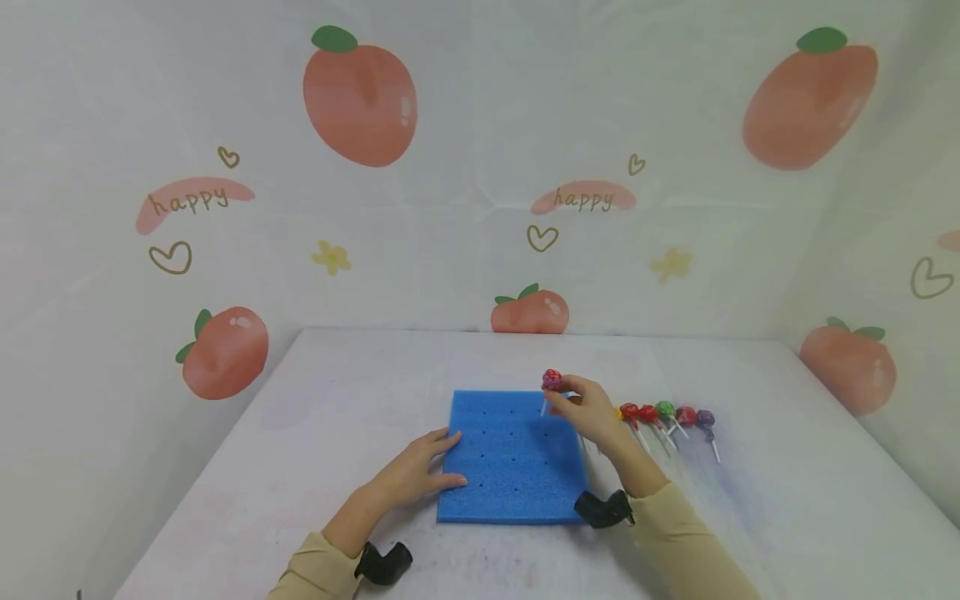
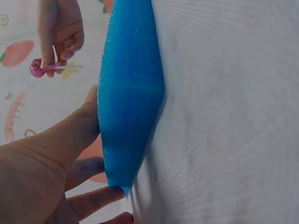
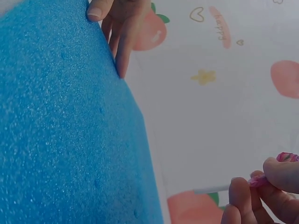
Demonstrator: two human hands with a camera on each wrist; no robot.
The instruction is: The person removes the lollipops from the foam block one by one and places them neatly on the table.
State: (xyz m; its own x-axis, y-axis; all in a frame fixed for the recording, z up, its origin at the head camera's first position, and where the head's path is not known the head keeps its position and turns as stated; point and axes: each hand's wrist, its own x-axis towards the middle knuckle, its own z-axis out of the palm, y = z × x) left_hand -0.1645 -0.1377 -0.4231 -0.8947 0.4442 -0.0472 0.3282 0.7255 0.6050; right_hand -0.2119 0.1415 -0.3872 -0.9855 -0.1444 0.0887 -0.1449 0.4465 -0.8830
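Note:
A blue foam board [image 1: 495,492] with rows of small holes lies flat on the table. My left hand [image 1: 408,473] rests at its left edge, fingers spread and fairly straight, thumb and fingertips touching the foam. Above the board's far right corner, my right hand [image 1: 592,412] pinches a lollipop [image 1: 551,380] in a red and purple wrapper. Its head points up and its white stick hangs down, apart from the foam. In the left wrist view the lollipop [image 2: 38,68] shows between thumb and fingers; the right wrist view shows its stick sticking out past the fingertips.
To the right of the board several wrapped lollipops [image 1: 686,416] lie in a row, red, green, purple and a partly hidden yellow one. Their sticks point toward the near side. A white cloth printed with peaches hangs behind the white table [image 1: 315,467].

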